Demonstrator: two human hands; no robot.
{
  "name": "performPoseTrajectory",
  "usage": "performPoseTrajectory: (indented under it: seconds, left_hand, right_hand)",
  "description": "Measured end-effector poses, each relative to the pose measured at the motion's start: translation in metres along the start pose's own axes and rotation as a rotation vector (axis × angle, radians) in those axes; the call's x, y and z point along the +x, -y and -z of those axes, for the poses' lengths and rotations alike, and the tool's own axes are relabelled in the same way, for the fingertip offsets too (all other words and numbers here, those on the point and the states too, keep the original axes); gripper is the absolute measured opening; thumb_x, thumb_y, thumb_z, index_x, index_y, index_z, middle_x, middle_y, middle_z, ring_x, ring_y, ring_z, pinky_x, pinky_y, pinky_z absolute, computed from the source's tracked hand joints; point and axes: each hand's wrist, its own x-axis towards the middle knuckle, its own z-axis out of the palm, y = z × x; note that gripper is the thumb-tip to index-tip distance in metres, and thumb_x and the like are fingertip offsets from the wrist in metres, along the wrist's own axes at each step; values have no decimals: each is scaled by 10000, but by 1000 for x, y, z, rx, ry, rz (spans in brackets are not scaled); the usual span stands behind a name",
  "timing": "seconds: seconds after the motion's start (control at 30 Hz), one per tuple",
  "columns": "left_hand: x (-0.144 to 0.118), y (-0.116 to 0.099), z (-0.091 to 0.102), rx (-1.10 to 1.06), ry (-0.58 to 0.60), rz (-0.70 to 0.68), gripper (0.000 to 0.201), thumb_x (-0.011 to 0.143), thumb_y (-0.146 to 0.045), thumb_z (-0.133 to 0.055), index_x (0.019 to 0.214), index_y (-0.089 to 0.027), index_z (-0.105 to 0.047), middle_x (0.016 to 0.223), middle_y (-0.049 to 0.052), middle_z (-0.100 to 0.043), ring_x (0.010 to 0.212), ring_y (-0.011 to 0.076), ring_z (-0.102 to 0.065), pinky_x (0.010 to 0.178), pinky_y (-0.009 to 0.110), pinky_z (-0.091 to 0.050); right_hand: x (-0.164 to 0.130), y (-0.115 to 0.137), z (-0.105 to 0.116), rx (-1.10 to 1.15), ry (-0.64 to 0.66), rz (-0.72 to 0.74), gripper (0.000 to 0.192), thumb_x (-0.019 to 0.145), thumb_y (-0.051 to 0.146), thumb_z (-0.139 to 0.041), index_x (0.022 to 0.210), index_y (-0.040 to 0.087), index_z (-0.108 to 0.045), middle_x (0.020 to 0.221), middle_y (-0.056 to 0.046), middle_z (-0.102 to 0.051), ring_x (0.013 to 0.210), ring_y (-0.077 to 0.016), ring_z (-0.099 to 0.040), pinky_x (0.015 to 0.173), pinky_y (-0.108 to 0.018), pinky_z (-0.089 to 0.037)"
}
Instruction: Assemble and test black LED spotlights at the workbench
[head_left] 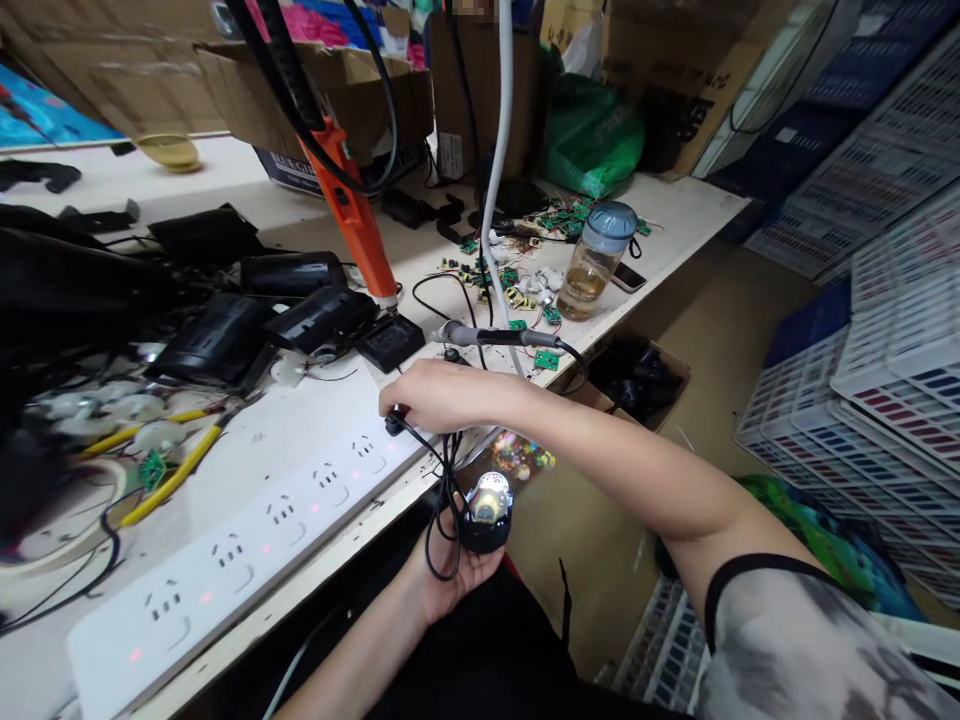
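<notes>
My left hand, below the table's front edge, is wrapped round a small black projector lamp. The lamp's clear dome glows white. A bundle of black cord hangs beside the lamp, looped over the fingers. My right hand reaches across and pinches a black plug at the far end of the white power strip. The plug appears to be in the last socket, though my fingers partly cover it. Red lights show along the strip. Coloured spots of light fall beyond the lamp.
An orange electric screwdriver hangs over the table near black housings. Past my right hand lie a soldering iron, green circuit boards and a jar of liquid. White crates are stacked at right.
</notes>
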Motion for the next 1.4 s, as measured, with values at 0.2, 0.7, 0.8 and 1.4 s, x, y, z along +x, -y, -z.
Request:
performPoseTrajectory:
  seconds: [0.2, 0.7, 0.8, 1.4]
  left_hand:
    - [1, 0, 1, 17, 5, 3, 387, 941, -438, -497, 1071, -90, -605, 712, 117, -730, 606, 207, -695, 636, 293, -567]
    - [4, 0, 5, 33, 37, 27, 332, 900, -403, -569, 1036, -105, -624, 707, 107, -734, 599, 203, -695, 632, 287, -571]
    - [3, 0, 5, 36, 41, 27, 328, 899, -411, -575, 998, -103, -628, 705, 111, -734, 597, 202, -695, 635, 283, -570]
    - [-7, -3, 0, 140, 43, 67, 486, 936, -514, -471, 836, -76, -656, 653, 115, -717, 538, 170, -664, 568, 230, -527]
  right_hand:
    - [2, 0, 2, 5, -2, 1, 328, 846, 25, -580, 1117, 144, -720, 978, -122, -724, 881, -179, -632, 685, -232, -397]
    - [4, -3, -3, -43, -21, 28, 333, 834, 30, -586, 1116, 150, -716, 1005, -115, -734, 944, -203, -655, 706, -241, -415]
    - [4, -4, -5, -59, -37, 42, 359, 823, 13, -564, 1119, 151, -714, 1003, -122, -736, 939, -209, -661, 698, -247, -412]
    - [7, -6, -24, -186, -168, 147, 106, 891, 169, -631, 944, 103, -694, 892, -134, -719, 824, -222, -656, 646, -293, -374]
